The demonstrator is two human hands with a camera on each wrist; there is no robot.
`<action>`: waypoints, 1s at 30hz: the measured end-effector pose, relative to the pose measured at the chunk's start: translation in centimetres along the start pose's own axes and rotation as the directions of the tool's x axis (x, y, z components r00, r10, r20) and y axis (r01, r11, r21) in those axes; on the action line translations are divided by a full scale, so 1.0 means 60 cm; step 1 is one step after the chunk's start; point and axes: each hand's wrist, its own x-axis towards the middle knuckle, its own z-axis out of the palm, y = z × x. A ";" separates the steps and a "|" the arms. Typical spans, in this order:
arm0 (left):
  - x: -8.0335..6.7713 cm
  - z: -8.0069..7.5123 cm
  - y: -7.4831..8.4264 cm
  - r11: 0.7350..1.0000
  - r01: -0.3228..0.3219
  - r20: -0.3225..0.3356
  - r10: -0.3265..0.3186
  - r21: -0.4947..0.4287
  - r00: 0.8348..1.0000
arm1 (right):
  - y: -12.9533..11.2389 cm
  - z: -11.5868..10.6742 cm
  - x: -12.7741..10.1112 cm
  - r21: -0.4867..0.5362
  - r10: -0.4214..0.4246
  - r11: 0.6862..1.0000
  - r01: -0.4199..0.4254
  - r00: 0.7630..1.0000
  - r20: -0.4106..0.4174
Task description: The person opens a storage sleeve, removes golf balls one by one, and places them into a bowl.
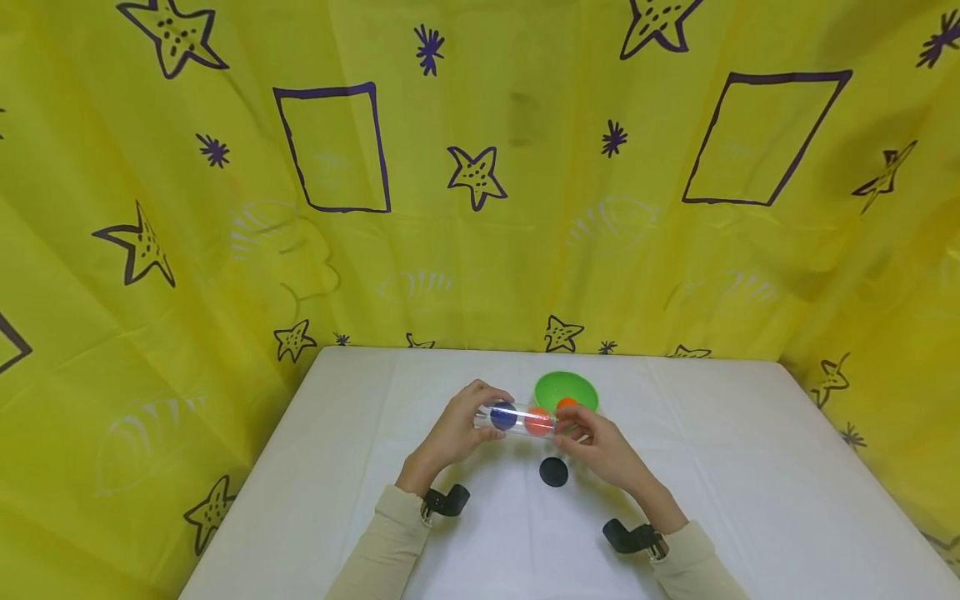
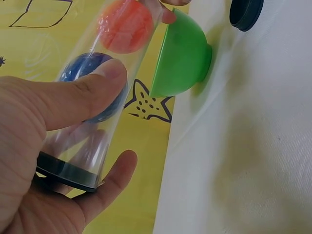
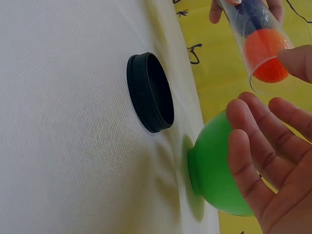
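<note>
My left hand (image 1: 457, 429) grips one clear tube (image 1: 516, 419) by its capped end, level above the table (image 1: 750, 467). My right hand (image 1: 600, 446) lies relaxed at the tube's mouth; whether it touches the rim I cannot tell. Inside the tube: one blue ball (image 1: 502, 416), partly hidden by my thumb, and one orange ball (image 1: 537, 422). One green bowl (image 1: 566, 390) holds another orange ball (image 1: 567, 404), mostly hidden. One black cap (image 1: 553, 472) lies loose on the table. No legible writing.
</note>
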 end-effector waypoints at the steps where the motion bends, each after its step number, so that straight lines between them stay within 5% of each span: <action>1: 0.000 0.000 0.000 1.000 -0.001 0.001 0.001 0.002 1.000 | 0.001 -0.001 0.000 -0.001 -0.001 1.000 0.001 1.000 0.002; 30: -0.003 -0.003 0.003 1.000 0.026 0.001 -0.026 0.007 1.000 | 0.005 0.000 0.000 -0.007 0.033 0.999 -0.033 0.999 0.016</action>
